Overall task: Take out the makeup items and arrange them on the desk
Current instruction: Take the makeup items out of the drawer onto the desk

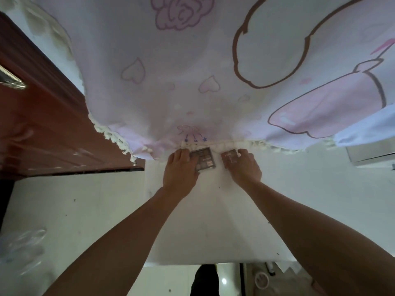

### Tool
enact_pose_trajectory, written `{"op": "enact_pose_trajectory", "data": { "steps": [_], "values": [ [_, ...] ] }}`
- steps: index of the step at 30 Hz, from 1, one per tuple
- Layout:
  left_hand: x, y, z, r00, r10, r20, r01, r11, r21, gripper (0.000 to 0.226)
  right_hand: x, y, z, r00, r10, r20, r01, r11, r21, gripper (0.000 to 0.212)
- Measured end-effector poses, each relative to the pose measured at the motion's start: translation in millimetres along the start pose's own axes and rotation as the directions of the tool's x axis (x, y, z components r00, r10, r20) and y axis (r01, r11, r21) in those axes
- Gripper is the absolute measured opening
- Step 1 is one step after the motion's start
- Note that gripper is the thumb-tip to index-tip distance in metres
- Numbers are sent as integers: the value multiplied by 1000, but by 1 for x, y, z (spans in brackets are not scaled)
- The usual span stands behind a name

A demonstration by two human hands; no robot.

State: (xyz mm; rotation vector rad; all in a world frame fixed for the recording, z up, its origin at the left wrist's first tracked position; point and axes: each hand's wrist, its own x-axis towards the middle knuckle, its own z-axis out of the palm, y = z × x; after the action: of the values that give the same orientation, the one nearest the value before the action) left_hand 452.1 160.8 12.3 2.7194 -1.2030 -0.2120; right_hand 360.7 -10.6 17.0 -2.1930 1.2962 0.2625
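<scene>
Where the pink printed cloth (192,71) hangs across the upper frame, its fringe crowds the white desk (213,221); a brown cabinet (42,129) stands at left. At centre the left hand (181,167) has its grip closed on the eyeshadow palette (204,160), and the right hand (243,165) on a small compact (230,156) just beside. Best lay both flat, clear of the fringe.

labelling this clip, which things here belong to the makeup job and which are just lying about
Job in hand: eyeshadow palette, small compact, left hand, right hand, white desk.

Just lying about: pink printed cloth, brown cabinet, clear plastic.
</scene>
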Motion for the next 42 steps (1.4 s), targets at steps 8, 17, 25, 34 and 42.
{"op": "enact_pose_trajectory", "data": {
  "steps": [8,17,25,34,42],
  "values": [
    [6,5,10,959,102,263,-156,968,196,44,-19,16,4,995,-96,31,99,983,-153,52],
    [21,-13,7,979,100,179,-122,986,117,45,5,10,2,999,-48,11,48,995,-84,44],
    [-23,60,-8,993,108,52,-102,990,-93,29,-28,70,-38,996,-79,34,77,995,57,37],
    [-137,206,35,968,117,221,-45,951,-305,23,-132,241,-76,960,-257,115,250,966,72,21],
    [-204,291,89,824,-126,553,240,961,-138,13,-143,371,-62,861,-235,451,357,911,-208,26]
  ]
}}
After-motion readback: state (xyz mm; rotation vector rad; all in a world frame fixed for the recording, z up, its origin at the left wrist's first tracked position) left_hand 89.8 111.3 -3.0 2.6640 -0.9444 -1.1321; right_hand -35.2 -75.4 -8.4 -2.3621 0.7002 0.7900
